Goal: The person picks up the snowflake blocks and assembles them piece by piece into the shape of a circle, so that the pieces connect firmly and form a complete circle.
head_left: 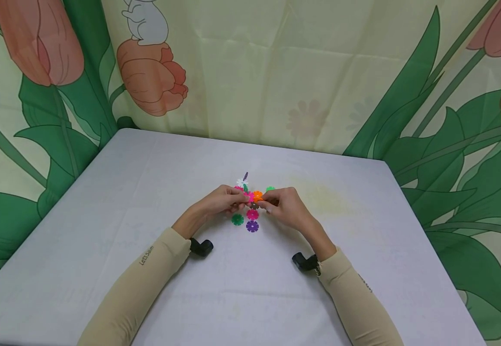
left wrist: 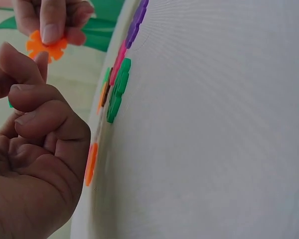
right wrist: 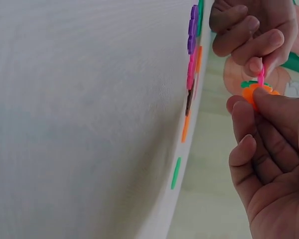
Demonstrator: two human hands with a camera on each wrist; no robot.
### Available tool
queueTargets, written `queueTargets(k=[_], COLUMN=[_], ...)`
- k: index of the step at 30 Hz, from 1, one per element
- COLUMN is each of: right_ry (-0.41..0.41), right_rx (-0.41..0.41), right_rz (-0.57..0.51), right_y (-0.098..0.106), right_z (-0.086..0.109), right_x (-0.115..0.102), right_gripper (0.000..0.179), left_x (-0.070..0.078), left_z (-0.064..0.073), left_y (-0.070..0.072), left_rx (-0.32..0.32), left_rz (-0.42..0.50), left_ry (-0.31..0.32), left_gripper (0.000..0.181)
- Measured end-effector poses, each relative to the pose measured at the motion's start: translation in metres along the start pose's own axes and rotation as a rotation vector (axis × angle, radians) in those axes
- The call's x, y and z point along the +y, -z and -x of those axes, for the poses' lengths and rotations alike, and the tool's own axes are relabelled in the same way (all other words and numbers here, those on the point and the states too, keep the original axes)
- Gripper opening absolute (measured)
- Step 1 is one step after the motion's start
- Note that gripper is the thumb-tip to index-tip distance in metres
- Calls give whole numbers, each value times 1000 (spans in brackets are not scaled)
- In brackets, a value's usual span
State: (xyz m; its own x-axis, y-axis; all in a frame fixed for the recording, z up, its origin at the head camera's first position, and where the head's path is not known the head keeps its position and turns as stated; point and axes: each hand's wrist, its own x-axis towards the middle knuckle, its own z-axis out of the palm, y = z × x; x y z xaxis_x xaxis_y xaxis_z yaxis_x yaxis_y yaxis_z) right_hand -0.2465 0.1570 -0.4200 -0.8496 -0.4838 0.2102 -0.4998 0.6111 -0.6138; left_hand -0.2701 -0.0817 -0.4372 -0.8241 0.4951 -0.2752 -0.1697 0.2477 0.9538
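My left hand (head_left: 219, 200) pinches a pink notched flower disc (head_left: 251, 197) above the table. From the right, my right hand (head_left: 288, 207) pinches an orange flower disc (head_left: 257, 195) between thumb and finger. The two discs meet edge to edge; how deep their slots engage is too small to tell. Behind the left fingertips show a green disc (head_left: 245, 188), a white disc (head_left: 242, 182) and a tilted purple disc (head_left: 245, 176), seemingly joined to one another. In the right wrist view the pink disc (right wrist: 261, 75) stands edge-on against the orange one (right wrist: 249, 94).
Loose flower discs lie flat below the hands: dark green (head_left: 237, 219), pink (head_left: 252, 214), purple (head_left: 252, 226) and brown (head_left: 255, 206). A light green disc (head_left: 270, 189) lies behind the right hand. White cloth covers the table (head_left: 233, 298); a printed curtain (head_left: 250, 72) hangs behind.
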Motion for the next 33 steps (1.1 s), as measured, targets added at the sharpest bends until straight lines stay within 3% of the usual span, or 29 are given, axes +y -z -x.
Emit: queueTargets(k=[33], right_ry=[57], right_rx=[26], right_rz=[24], right_y=[-5], right_z=[-1], right_x=[-3], right_gripper=[8], left_x=[-9], left_z=[-2], left_y=[4], left_rx=[-24], left_rz=[119], left_ry=[-21], left_gripper=[29])
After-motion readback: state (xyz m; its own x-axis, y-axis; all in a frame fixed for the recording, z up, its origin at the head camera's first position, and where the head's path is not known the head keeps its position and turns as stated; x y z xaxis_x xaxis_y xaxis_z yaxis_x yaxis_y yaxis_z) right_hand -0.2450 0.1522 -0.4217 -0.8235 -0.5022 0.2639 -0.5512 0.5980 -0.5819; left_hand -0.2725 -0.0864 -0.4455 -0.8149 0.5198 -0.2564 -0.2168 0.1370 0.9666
